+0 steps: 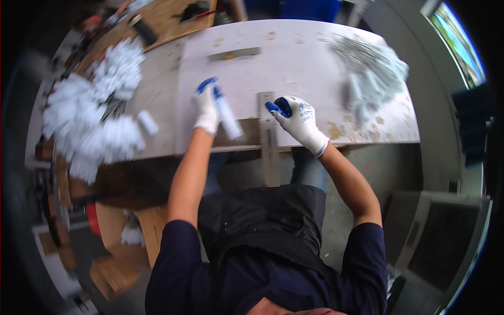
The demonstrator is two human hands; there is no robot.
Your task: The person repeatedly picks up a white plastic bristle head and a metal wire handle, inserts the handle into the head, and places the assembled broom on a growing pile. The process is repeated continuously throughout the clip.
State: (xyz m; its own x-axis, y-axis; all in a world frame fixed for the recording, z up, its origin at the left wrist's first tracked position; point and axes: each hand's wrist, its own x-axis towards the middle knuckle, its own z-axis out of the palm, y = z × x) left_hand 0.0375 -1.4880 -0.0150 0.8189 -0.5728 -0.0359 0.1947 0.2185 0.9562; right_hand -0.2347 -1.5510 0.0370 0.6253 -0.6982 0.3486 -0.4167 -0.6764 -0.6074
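Toward the near edge of the tabletop (302, 60), the left grip (208, 107) is closed on the far end of a blurred, white ribbed tube (230, 119), left of a flat metal bar (270, 142). The right grip (300, 118) curls at the bar's right edge; whether it touches or holds anything, I cannot tell. The tube looks soft, so light, even pressure should suit it, with its near end clear of the bar.

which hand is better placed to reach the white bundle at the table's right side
Probably the right hand: it is nearer the white bundle, whereas the left hand is farther off and holds a slim white piece.
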